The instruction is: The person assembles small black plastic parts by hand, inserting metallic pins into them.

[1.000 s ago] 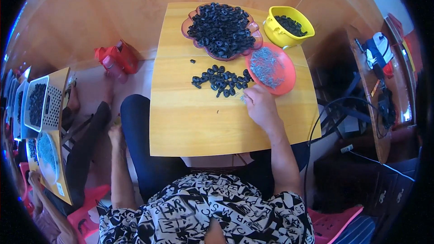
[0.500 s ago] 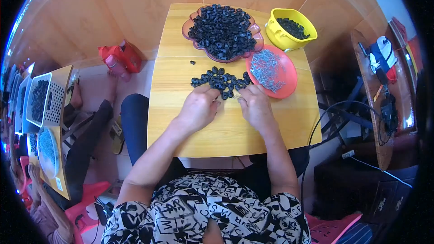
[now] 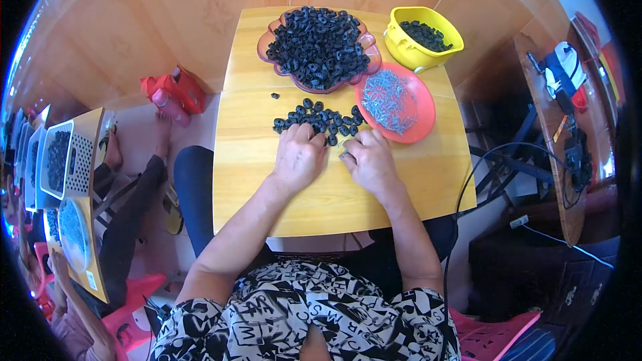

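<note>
On the wooden table [image 3: 254, 200] a loose cluster of small black plastic parts [image 3: 332, 117] lies just beyond my hands. My left hand [image 3: 299, 158] is closed, knuckles up, at the cluster's near edge; whatever its fingers grip is hidden beneath them. Beside it, my right hand [image 3: 370, 160] is pinched, with a small dark bit showing by the thumb tip, too small to name. A red plate [image 3: 422, 120] of small silvery metal pieces [image 3: 388, 100], shaped like screws, sits beyond my right hand. Behind the cluster stands a scalloped reddish tray [image 3: 266, 50] heaped with black parts [image 3: 317, 47].
A yellow tub [image 3: 404, 50] holding black parts stands at the far right. One stray part [image 3: 275, 95] lies left of the tray. To the left, another person sits by a table with a white basket [image 3: 79, 160]. A black cable [image 3: 468, 177] hangs by the table's right edge.
The whole view has shifted slightly. My right hand has come a little closer to my left, its thumb drawn toward me. My left hand remains at the cluster's near edge.
</note>
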### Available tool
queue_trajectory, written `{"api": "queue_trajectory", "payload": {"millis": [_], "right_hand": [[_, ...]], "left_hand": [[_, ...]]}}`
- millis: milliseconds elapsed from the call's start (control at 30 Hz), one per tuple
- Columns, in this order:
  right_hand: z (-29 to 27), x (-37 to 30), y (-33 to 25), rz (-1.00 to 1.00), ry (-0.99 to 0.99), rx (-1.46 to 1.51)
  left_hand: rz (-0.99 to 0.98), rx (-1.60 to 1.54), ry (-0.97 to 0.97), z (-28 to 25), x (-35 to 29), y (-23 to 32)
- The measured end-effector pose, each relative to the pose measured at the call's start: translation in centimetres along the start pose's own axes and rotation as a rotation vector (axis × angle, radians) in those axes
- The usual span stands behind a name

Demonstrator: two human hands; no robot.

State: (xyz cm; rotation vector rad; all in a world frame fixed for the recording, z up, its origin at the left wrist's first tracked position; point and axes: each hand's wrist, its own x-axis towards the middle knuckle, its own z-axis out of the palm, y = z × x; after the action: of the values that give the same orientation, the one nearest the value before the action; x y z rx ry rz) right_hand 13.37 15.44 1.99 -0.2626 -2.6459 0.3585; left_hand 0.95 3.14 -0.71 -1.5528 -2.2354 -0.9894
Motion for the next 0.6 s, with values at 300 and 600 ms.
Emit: {"api": "queue_trajectory", "payload": {"millis": [300,600], "right_hand": [[0.6,-0.1,0.1,-0.005,0.072,0.163],[-1.5,0.0,-1.8,0.444,0.071,1.248]], "left_hand": [[0.036,-0.15,0.103,-0.5,0.0,-0.7],[-0.73,-1.582,-0.196,-1.5,-0.5,0.0]]}}
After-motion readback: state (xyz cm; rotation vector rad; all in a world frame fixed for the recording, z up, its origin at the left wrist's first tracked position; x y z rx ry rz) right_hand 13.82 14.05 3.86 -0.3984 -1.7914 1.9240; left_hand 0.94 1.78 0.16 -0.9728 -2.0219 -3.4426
